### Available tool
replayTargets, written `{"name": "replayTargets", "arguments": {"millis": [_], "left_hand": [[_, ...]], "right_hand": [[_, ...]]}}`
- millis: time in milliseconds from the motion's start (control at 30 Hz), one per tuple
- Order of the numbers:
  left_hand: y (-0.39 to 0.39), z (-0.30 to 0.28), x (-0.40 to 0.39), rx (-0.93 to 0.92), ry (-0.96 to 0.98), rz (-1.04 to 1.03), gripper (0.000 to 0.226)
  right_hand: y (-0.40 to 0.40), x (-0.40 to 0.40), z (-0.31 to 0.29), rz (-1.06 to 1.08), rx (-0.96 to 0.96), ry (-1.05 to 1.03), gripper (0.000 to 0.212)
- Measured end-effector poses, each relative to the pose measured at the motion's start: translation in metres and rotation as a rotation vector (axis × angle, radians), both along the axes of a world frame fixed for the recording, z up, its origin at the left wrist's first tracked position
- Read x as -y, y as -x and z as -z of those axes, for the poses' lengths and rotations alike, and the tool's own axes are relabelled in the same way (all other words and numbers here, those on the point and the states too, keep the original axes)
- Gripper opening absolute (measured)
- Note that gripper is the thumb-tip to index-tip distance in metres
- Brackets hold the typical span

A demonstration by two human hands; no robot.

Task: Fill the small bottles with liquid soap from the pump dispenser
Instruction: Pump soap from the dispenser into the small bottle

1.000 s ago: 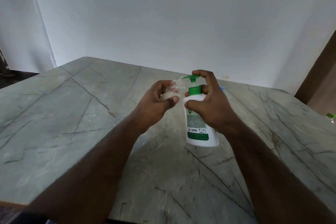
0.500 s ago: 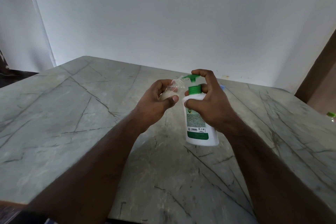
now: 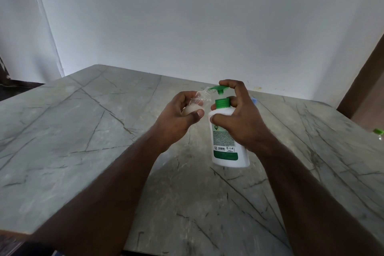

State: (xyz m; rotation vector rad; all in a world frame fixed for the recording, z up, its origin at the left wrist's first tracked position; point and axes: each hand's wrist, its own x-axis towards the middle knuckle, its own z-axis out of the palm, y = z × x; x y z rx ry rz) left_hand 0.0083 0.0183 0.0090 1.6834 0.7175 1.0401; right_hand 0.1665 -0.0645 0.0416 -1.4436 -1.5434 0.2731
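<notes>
- Right hand [image 3: 241, 118]: forefinger curled over the green pump head [image 3: 218, 88], thumb and remaining fingers wrapped round the shoulder and collar of the soap dispenser [image 3: 226, 143]; a full grip.
- Left hand [image 3: 178, 116]: fingers and thumb closed round the small bottle [image 3: 200, 101], thumb across its front, just left of the dispenser.
- Small bottle: clear, tilted, its mouth raised to the pump spout; pale soap appears to sit in its lower part.
- Dispenser: white body with green collar and label band, upright; whether its base rests on the table [image 3: 83, 131] or hangs just above it cannot be told.
- Handling, dispenser (judgement): stiff plastic, fairly heavy if full, stable when held at the shoulder so that one finger stays free for the pump; likely slippery where soap has run.
- Handling, small bottle (judgement): light, thin-walled and easily squeezed; best held round the middle with mild pressure, since a hard squeeze could push soap back out.
- Hidden or unclear: the meeting of spout and bottle mouth is too small to resolve, so any flow of soap cannot be seen; the fill level is masked by the left fingers.
- Behind the right hand, a small blue object [image 3: 254, 100] is mostly covered.
- Far right of the dispenser, a green-capped bottle [image 3: 379, 132] is cut off by the frame edge.
</notes>
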Motion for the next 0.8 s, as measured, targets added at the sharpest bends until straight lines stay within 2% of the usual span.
{"name": "replayTargets", "arguments": {"millis": [800], "left_hand": [[-0.0004,0.0013,0.0003,-0.013,-0.005,-0.004,0.042]], "right_hand": [[-0.0028,0.0003,-0.0024,0.022,0.002,0.022,0.067]]}}
